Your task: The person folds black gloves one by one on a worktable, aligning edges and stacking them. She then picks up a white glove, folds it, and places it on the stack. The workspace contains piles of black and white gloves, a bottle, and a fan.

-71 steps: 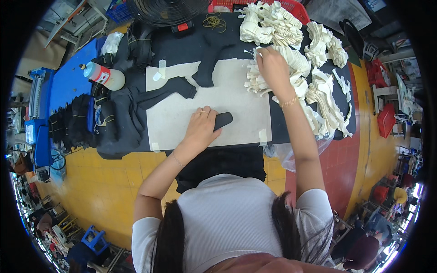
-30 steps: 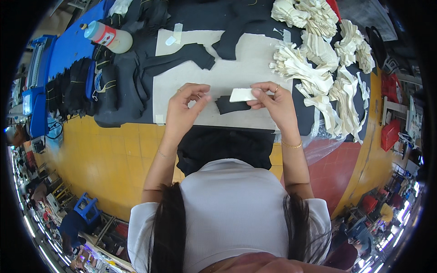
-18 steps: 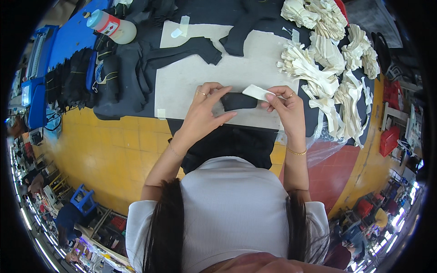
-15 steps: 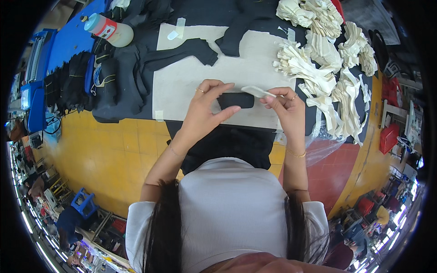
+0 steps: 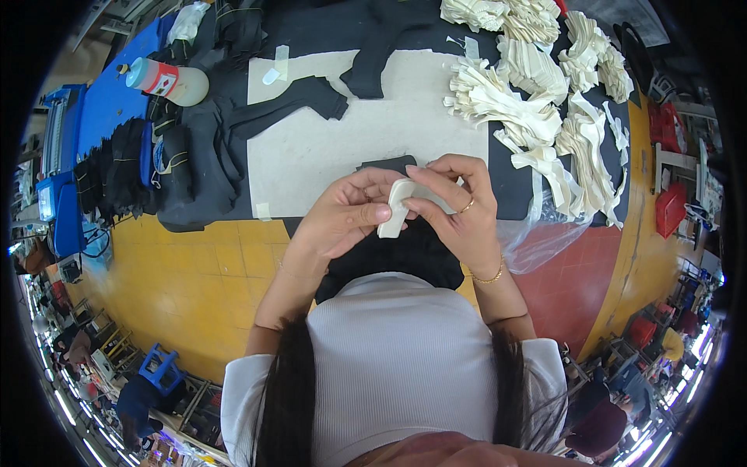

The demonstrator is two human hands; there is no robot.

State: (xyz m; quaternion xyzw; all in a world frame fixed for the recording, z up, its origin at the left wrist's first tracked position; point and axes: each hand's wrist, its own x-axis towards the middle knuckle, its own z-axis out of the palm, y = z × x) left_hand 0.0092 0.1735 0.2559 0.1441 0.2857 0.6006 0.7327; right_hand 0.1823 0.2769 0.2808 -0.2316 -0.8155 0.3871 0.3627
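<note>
Between both hands, above the front edge of the table, is a small white flat piece with rounded corners [image 5: 395,210]; it looks thick like a pad or small stack, and I cannot make out its material. My left hand [image 5: 350,208] pinches it between thumb and fingers. From the other side, my right hand [image 5: 457,194] has its thumb and index finger closed at its upper part. Just beyond the hands a black fabric piece [image 5: 398,163] lies on the pale board [image 5: 311,148], partly hidden by my fingers.
Bundles of cream fabric strips [image 5: 506,105] cover the right side, with a clear plastic bag [image 5: 545,233] hanging below. Dark cut fabric [image 5: 299,101] lies across the board's far left. A bottle with a red label [image 5: 175,82] and tied black bundles [image 5: 128,159] stand at the left.
The white piece has come down and toward me from my right hand and now stands more upright. My left hand has closed on it. The black piece is now more covered.
</note>
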